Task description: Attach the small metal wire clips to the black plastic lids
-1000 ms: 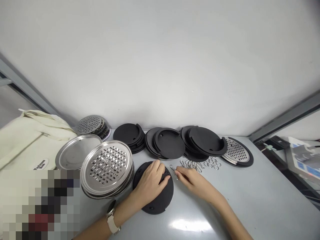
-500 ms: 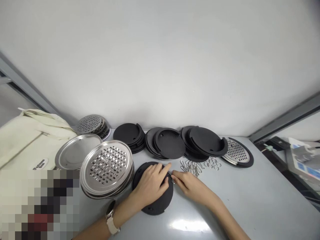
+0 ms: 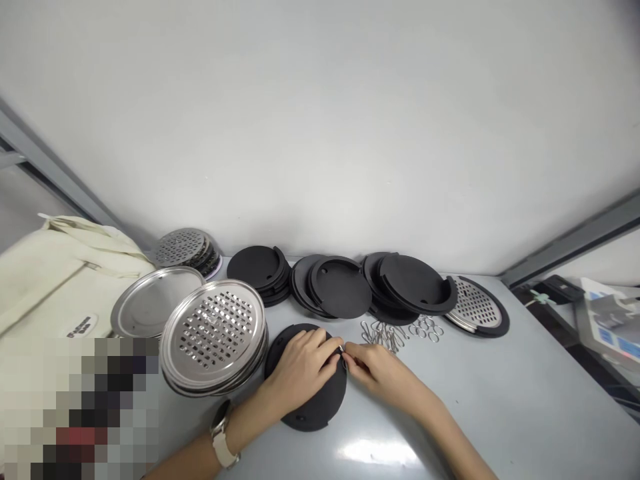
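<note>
A round black disc point(image 3: 320, 407) lies on the grey table, partly covered by my left hand point(image 3: 306, 367). The fingers of that hand are bent together at the disc's right edge, around a small metal piece point(image 3: 341, 349) whose tip shows between both hands. My right hand point(image 3: 373, 365) pinches the same small metal piece from the right, just beside the disc. Its exact shape is hidden by the fingers. Behind the right hand lie a pile of metal clips point(image 3: 384, 335) and several metal rings point(image 3: 426, 328).
Perforated steel discs point(image 3: 215, 333) are stacked left of the black disc, near a plain steel disc point(image 3: 155, 303). Black disc stacks point(image 3: 257, 268) line the wall. At right is a perforated disc in a black holder point(image 3: 475, 303); a cream bag point(image 3: 65, 267) lies far left.
My left index finger and thumb have closed in toward the metal piece at the disc's edge. My right hand has barely moved.
</note>
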A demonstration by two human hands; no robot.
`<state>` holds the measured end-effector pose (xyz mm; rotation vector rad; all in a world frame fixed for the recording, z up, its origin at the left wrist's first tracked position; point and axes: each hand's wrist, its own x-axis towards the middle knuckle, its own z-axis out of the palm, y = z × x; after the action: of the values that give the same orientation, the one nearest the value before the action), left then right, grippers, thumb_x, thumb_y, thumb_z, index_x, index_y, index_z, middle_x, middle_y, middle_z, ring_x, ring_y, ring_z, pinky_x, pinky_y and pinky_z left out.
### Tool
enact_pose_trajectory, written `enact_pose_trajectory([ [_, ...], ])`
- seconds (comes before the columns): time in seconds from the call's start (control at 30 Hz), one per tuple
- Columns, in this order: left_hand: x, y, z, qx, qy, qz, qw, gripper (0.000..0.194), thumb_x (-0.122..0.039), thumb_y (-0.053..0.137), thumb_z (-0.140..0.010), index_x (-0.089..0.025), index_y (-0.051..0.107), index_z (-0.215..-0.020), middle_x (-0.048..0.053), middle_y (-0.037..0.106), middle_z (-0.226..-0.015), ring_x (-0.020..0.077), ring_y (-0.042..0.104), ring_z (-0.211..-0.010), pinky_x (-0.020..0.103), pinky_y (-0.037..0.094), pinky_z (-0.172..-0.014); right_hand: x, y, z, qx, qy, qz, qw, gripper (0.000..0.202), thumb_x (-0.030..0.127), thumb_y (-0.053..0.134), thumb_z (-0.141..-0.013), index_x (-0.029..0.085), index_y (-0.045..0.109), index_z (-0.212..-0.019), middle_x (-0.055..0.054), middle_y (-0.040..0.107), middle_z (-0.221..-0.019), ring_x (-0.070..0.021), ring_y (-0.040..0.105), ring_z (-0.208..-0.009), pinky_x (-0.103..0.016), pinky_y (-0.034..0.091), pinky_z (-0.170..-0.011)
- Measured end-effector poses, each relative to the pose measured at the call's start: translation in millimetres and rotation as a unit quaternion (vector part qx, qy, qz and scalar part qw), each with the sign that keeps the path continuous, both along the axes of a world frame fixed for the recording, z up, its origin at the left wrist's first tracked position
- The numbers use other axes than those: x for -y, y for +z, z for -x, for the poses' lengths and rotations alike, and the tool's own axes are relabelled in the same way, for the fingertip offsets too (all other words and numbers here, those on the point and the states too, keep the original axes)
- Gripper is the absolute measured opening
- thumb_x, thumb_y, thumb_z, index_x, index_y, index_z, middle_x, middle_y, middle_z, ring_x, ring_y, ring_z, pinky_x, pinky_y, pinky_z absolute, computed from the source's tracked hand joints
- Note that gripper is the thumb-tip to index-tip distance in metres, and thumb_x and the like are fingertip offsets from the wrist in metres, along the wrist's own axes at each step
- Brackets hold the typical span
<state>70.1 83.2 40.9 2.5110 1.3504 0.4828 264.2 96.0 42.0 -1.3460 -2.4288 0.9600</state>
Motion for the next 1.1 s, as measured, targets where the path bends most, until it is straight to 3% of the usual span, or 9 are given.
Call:
enact_pose_trajectory([
  [0.23, -2.0, -0.9, 0.7, 0.005, 0.001, 0.001, 1.0, 0.022, -0.024, 0.048, -0.093, -0.028, 0.054, -0.114, 0.0, 0.056, -0.089, 0.0178, 0.054, -0.08, 0.032, 0.041, -0.073, 0.5, -1.1, 0.4, 0.008, 0.001, -0.012, 1.0, 0.027, 0.023, 0.038, -0.092, 0.019, 0.041, -0.065, 0.005, 0.038, -0.054, -0.0086, 0.035, -0.048, -0.022, 0.023, -0.049],
  [0.53, -0.8, -2.2, -1.1, -0.002, 0.007, -0.008, 1.0, 0.029, -0.026, 0.046, -0.093, -0.023, 0.049, -0.123, 0.003, 0.057, -0.093, 0.0197, 0.055, -0.083, 0.035, 0.044, -0.075, 0.5, -1.3, 2.6, -0.008, 0.003, -0.005, 1.0, 0.027, 0.026, 0.029, -0.097, 0.018, 0.053, -0.089, -0.002, 0.059, -0.069, -0.014, 0.051, -0.057, -0.025, 0.034, -0.056],
  [0.87, -0.7, -2.6, -0.9, -0.013, 0.004, -0.014, 1.0, 0.031, -0.026, 0.045, -0.093, -0.022, 0.049, -0.123, 0.004, 0.057, -0.091, 0.0208, 0.054, -0.083, 0.036, 0.045, -0.075, 0.6, 4.4, 2.8, -0.039, 0.014, 0.031, 0.999, 0.028, 0.026, 0.032, -0.096, 0.019, 0.042, -0.071, 0.004, 0.045, -0.059, -0.0098, 0.04, -0.051, -0.023, 0.029, -0.051],
  [1.1, 0.0, -1.3, 0.5, -0.017, -0.011, -0.034, 0.999, 0.034, -0.023, 0.044, -0.093, -0.027, 0.048, -0.127, 0.003, 0.054, -0.085, 0.0186, 0.053, -0.079, 0.032, 0.042, -0.072, 1.1, 4.1, 3.1, -0.036, 0.012, 0.033, 0.999, 0.028, 0.025, 0.032, -0.095, 0.018, 0.045, -0.072, 0.002, 0.049, -0.061, -0.0103, 0.042, -0.051, -0.023, 0.029, -0.052],
])
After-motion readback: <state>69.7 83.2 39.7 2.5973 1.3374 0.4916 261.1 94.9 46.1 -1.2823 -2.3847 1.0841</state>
